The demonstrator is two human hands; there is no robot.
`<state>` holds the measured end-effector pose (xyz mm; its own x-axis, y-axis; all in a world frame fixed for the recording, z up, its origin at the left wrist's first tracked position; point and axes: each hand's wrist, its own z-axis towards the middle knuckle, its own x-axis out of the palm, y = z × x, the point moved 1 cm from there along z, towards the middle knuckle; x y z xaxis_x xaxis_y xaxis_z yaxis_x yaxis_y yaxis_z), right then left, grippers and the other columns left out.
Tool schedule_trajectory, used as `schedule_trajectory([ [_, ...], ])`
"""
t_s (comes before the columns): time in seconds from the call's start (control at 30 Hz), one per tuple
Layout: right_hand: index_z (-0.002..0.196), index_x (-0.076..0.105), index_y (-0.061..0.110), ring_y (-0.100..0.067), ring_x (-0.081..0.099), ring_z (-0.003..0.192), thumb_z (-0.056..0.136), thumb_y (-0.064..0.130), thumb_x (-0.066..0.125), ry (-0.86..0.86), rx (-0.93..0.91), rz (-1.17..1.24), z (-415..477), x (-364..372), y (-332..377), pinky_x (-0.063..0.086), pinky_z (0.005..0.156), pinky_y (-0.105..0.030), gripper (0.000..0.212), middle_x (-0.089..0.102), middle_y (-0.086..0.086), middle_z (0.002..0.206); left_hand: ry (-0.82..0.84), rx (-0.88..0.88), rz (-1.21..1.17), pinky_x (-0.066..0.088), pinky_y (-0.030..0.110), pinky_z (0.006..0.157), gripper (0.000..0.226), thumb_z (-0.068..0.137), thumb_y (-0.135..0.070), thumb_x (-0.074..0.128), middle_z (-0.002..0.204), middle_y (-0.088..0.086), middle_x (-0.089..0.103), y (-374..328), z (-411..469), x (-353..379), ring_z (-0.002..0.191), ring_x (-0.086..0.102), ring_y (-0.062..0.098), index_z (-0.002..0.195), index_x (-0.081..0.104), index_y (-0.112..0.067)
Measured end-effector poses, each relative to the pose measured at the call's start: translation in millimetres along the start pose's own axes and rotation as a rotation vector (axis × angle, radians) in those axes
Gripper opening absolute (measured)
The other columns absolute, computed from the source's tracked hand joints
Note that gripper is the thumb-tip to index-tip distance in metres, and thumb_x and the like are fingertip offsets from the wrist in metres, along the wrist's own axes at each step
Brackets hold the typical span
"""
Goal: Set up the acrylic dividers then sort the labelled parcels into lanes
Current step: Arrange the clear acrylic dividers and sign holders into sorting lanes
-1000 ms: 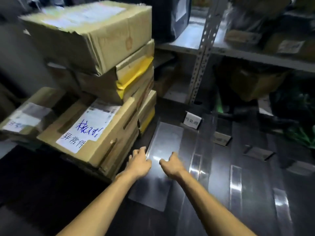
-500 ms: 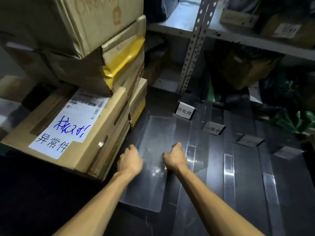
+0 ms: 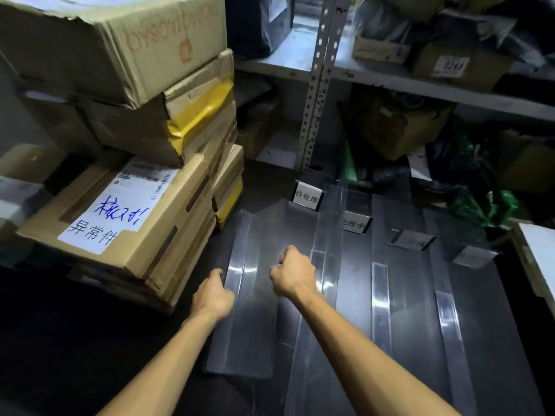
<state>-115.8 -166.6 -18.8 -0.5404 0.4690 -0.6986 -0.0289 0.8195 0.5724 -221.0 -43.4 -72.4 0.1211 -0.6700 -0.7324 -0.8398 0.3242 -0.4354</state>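
A clear acrylic divider (image 3: 255, 319) stands tilted on the dark floor mat (image 3: 495, 325). My left hand (image 3: 213, 292) grips its left edge and my right hand (image 3: 292, 276) grips its top right part, fingers curled. Other clear dividers (image 3: 380, 292) lie in strips to the right. Small lane signs stand at the far end, the nearest white one (image 3: 307, 197) with printed characters. Labelled cardboard parcels (image 3: 120, 211) are stacked at the left, close to my left hand.
A metal shelf rack (image 3: 318, 85) with boxes and bags stands behind the lanes. A green bag (image 3: 486, 202) lies at the back right. A white-topped box edge (image 3: 537, 259) shows at the far right. The parcel stack crowds the left side.
The view has moved closer and lower. The divider has been tipped up from flat and shifted right, and both hands went from resting on it to gripping it with curled fingers.
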Motion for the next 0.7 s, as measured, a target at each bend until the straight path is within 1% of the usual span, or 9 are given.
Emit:
schedule_trajectory([
  [0.07, 0.091, 0.046, 0.017, -0.037, 0.066, 0.098, 0.084, 0.012, 0.052, 0.045, -0.037, 0.095, -5.3, -0.1, 7.8, 0.054, 0.088, -0.043, 0.010, 0.066, -0.013, 0.106, 0.004, 0.038, 0.042, 0.039, 0.038, 0.104, 0.056, 0.093, -0.014, 0.049, 0.141, 0.015, 0.044, -2.0, -8.3, -0.1, 0.130, 0.046, 0.036, 0.147, 0.037, -0.017],
  [0.17, 0.083, 0.041, 0.019, -0.038, 0.067, 0.088, 0.080, 0.012, 0.053, 0.055, -0.097, 0.138, -12.4, 5.2, 24.3, 0.056, 0.081, -0.048, 0.013, 0.067, -0.013, 0.097, 0.016, 0.051, 0.102, 0.033, 0.038, 0.109, 0.042, 0.098, -0.020, 0.042, 0.140, 0.019, 0.037, -3.6, -12.7, 2.9, 0.132, 0.035, 0.037, 0.139, 0.046, -0.014],
  [0.23, 0.082, 0.042, 0.019, -0.039, 0.067, 0.084, 0.078, 0.015, 0.054, 0.064, -0.149, 0.135, -17.4, 11.9, 35.8, 0.057, 0.078, -0.048, 0.013, 0.067, -0.012, 0.093, 0.057, -0.015, -0.003, 0.034, 0.037, 0.109, 0.039, 0.101, -0.027, 0.039, 0.139, 0.022, 0.043, -4.0, -9.9, 5.4, 0.132, 0.038, 0.039, 0.134, 0.051, -0.011],
  [0.3, 0.080, 0.040, 0.021, -0.037, 0.067, 0.082, 0.078, 0.021, 0.056, 0.061, -0.210, 0.094, -19.3, 18.3, 43.6, 0.056, 0.076, -0.044, 0.016, 0.067, -0.011, 0.092, 0.120, -0.087, -0.256, 0.040, 0.039, 0.109, 0.042, 0.102, -0.031, 0.040, 0.133, 0.022, 0.057, -7.1, -7.6, 4.3, 0.126, 0.050, 0.039, 0.128, 0.060, -0.005],
  [0.37, 0.079, 0.039, 0.023, -0.036, 0.068, 0.081, 0.079, 0.024, 0.057, 0.052, -0.240, 0.071, -18.0, 22.8, 48.2, 0.056, 0.076, -0.042, 0.019, 0.067, -0.010, 0.092, 0.126, -0.137, -0.451, 0.045, 0.041, 0.104, 0.043, 0.101, -0.035, 0.041, 0.123, 0.020, 0.066, -9.8, -6.3, 0.7, 0.116, 0.060, 0.037, 0.119, 0.067, -0.005],
  [0.43, 0.081, 0.041, 0.022, -0.035, 0.068, 0.078, 0.080, 0.024, 0.057, 0.059, -0.252, 0.082, -15.6, 25.7, 50.0, 0.058, 0.076, -0.045, 0.016, 0.066, -0.010, 0.091, 0.113, -0.130, -0.481, 0.048, 0.035, 0.091, 0.043, 0.101, -0.035, 0.041, 0.117, 0.018, 0.068, -11.0, -4.9, -3.3, 0.107, 0.062, 0.032, 0.115, 0.069, -0.006],
  [0.5, 0.084, 0.044, 0.020, -0.036, 0.068, 0.076, 0.079, 0.022, 0.054, 0.071, -0.248, 0.103, -13.8, 26.7, 50.0, 0.059, 0.074, -0.047, 0.012, 0.067, -0.011, 0.089, 0.113, -0.112, -0.502, 0.042, 0.028, 0.071, 0.040, 0.101, -0.030, 0.040, 0.113, 0.013, 0.068, -11.4, -3.3, -3.6, 0.095, 0.062, 0.024, 0.115, 0.069, -0.006],
  [0.57, 0.085, 0.044, 0.020, -0.035, 0.069, 0.074, 0.079, 0.021, 0.052, 0.071, -0.249, 0.103, -13.9, 26.2, 50.1, 0.060, 0.072, -0.047, 0.010, 0.068, -0.012, 0.087, 0.118, -0.101, -0.538, 0.037, 0.024, 0.063, 0.036, 0.101, -0.023, 0.039, 0.107, 0.009, 0.066, -11.1, -3.3, -5.2, 0.083, 0.058, 0.014, 0.115, 0.068, -0.007],
  [0.7, 0.083, 0.042, 0.023, -0.020, 0.067, 0.047, 0.082, 0.016, 0.052, 0.072, -0.263, 0.172, -18.9, 20.7, 54.0, 0.054, 0.043, -0.029, 0.012, 0.068, -0.013, 0.083, 0.119, -0.077, -0.547, 0.039, 0.029, 0.086, 0.039, 0.102, -0.024, 0.036, 0.124, 0.011, 0.062, -12.5, -8.3, -13.4, 0.105, 0.054, 0.021, 0.126, 0.062, -0.008],
])
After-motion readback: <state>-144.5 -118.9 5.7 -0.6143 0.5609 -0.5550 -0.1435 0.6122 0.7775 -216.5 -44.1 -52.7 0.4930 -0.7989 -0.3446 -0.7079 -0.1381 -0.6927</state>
